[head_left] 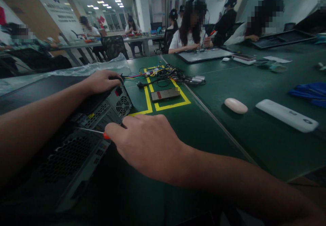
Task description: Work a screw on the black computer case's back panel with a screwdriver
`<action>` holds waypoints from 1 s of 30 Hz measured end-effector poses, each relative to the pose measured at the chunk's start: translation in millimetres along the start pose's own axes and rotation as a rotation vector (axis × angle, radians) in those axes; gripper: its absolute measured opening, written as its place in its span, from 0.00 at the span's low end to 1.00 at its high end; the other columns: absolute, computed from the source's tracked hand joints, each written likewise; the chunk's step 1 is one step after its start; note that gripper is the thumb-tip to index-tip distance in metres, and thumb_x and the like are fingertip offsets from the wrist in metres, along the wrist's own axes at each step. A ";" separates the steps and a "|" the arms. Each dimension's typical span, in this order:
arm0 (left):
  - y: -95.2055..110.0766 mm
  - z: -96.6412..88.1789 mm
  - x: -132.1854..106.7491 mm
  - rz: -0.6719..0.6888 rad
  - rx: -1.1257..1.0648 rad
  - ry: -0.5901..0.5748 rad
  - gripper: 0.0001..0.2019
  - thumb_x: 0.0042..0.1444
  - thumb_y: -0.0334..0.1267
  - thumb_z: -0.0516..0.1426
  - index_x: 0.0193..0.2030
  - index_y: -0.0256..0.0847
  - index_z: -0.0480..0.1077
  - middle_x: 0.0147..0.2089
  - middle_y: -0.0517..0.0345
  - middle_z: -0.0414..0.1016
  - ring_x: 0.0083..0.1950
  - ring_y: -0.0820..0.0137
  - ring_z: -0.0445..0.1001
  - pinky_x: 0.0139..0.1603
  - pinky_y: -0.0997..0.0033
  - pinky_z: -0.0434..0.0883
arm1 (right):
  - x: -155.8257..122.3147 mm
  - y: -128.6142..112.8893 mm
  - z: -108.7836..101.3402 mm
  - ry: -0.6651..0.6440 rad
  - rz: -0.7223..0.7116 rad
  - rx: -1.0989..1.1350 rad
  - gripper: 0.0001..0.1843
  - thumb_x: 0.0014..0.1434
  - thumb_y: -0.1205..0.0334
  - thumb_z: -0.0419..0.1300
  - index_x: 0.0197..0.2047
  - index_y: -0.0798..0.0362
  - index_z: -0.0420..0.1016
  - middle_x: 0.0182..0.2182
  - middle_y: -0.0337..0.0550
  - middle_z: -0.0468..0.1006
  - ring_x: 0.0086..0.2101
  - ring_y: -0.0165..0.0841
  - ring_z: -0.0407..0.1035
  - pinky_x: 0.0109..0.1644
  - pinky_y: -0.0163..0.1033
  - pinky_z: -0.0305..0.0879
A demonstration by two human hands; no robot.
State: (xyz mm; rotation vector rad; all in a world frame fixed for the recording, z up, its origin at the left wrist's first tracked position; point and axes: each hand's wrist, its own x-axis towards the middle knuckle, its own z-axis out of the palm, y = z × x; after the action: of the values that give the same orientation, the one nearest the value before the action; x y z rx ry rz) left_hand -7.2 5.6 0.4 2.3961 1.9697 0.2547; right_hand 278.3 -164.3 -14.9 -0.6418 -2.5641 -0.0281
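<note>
A dark computer case lies at the left, its metal rear panel with vents and a fan grille turned towards me. My left hand is on top of the case, fingers bent over its upper corner by the rear panel. In my right hand, fingers are wrapped round a screwdriver with an orange-red handle, most of which the hand hides. Its thin shaft points left to the rear panel, and the tip meets the shadowed edge near the slots. Whether it sits in a screw, I cannot tell.
Beyond the case are a bundle of cables and a phone inside yellow tape. Further right lie a pale oval mouse, a long white device and blue cloth. A co-worker sits across the green table.
</note>
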 end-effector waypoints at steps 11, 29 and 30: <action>3.7 0.0 -2.0 -0.005 -0.036 0.000 0.35 0.58 0.54 0.51 0.59 0.29 0.81 0.58 0.35 0.84 0.60 0.45 0.81 0.68 0.46 0.72 | 0.9 -2.3 -1.3 -0.015 0.011 0.012 0.12 0.78 0.65 0.54 0.44 0.53 0.78 0.39 0.44 0.85 0.39 0.43 0.81 0.29 0.45 0.55; 4.0 0.0 -1.6 -0.030 0.012 0.002 0.35 0.57 0.55 0.49 0.59 0.33 0.81 0.60 0.40 0.85 0.61 0.47 0.80 0.69 0.52 0.72 | 1.8 3.8 -0.8 -0.043 0.002 -0.012 0.10 0.81 0.64 0.52 0.56 0.52 0.74 0.38 0.39 0.83 0.33 0.39 0.80 0.24 0.44 0.46; 4.1 -0.1 -1.6 -0.031 0.012 0.001 0.35 0.57 0.55 0.50 0.59 0.33 0.82 0.60 0.40 0.85 0.61 0.46 0.80 0.69 0.52 0.72 | 2.1 3.6 -2.0 -0.049 0.002 -0.012 0.09 0.81 0.64 0.53 0.56 0.52 0.74 0.38 0.39 0.83 0.33 0.39 0.80 0.24 0.44 0.46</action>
State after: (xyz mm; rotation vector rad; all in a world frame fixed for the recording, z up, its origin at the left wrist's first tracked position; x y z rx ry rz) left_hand -3.5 3.2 0.8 2.3706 2.0126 0.2438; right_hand 279.2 -160.4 -12.5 -0.6576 -2.6118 -0.0269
